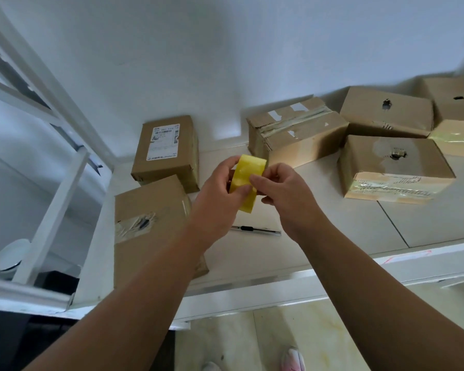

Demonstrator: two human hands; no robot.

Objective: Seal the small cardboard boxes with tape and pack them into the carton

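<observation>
Left grip (220, 188) curls round a yellow tape roll (248, 175) at frame centre above the desk (332, 231), and right grip (281, 191) pinches its face (the tape's loose end is hard to make out). Small cardboard boxes (394, 170) lie shut around it, contents unseen. The far-right box (456, 103) is cut off by the frame edge. The forearms partly hide a utility knife (255, 229).

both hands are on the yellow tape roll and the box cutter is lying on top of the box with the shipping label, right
Not quite. In the head view the box cutter lies on the table, not on the labelled box. The left hand and right hand do both hold the yellow tape roll.
</observation>
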